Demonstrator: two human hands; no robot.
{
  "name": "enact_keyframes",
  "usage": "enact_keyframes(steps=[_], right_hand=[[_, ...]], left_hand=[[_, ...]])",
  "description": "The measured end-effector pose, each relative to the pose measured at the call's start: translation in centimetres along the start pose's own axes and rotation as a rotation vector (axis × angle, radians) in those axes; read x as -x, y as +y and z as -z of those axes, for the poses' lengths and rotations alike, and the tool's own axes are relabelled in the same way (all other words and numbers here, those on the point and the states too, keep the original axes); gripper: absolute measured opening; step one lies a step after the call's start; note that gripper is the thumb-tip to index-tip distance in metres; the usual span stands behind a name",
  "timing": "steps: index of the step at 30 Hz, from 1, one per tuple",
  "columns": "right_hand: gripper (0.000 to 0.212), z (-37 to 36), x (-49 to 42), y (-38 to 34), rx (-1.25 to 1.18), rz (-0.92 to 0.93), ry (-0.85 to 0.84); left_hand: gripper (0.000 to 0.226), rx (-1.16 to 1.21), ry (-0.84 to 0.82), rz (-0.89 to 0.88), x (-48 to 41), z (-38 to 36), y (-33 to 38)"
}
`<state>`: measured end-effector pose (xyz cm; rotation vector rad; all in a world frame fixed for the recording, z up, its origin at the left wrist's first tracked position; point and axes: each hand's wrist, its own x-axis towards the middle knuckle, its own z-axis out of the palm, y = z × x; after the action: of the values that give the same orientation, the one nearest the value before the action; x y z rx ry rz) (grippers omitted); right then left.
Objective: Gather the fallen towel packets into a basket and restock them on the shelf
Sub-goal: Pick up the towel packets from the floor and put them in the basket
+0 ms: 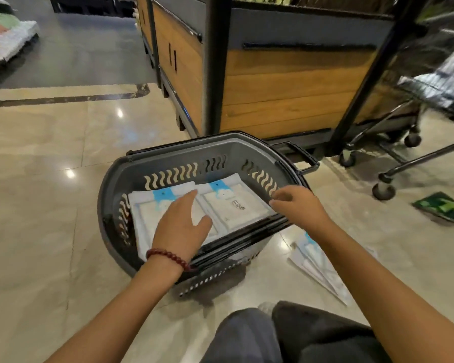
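Presses packets [236, 205] in basket [168, 155] with left hand [180, 226], fingers straight | right hand [299, 208] grip unclear | risks missing arm-hidden floor packet [315, 263], 4 o'clock

Glossy beige floor [50, 218], grey basket [168, 158] on it, towel packet [317, 265] just beside, green sign [442, 206] flat

Basket [168, 163] on floor [50, 205] in front of shelf unit [286, 87], left packet [147, 213] and right packet [233, 203] side by side in it, floor packet [315, 260] just right of basket, trolley [393, 121] farther right.
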<state>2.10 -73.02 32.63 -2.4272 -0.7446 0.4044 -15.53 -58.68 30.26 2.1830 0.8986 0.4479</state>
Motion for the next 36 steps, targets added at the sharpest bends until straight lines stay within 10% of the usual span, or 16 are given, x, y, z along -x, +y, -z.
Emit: enact_keyframes(steps=[6,14,24,30,36], right_hand=[[0.014,7.3,4.2,12.4,0.031,-0.358,0.024],[0.033,4.6,4.0,34.2,0.067,-0.583,-0.065],[0.057,0.5,-12.2,52.7,0.310,-0.315,-0.254],[0.120,-2.7,-16.9,58.4,0.522,-0.318,-0.411],[0.104,-3.7,-17.2,61.6,0.664,-0.130,-0.274]], left_hand=[[0.041,0.101,-0.302,-0.257,2.6,-9.5,6.7],[0.047,0.012,-0.674,0.035,2.6,-29.8,7.3],[0.039,0.111,-0.656,0.452,-1.0,-49.4,4.2],[0.033,0.270,-0.543,0.646,2.1,-52.8,1.2],[0.024,0.329,-0.505,0.734,3.2,-54.0,-0.1]])
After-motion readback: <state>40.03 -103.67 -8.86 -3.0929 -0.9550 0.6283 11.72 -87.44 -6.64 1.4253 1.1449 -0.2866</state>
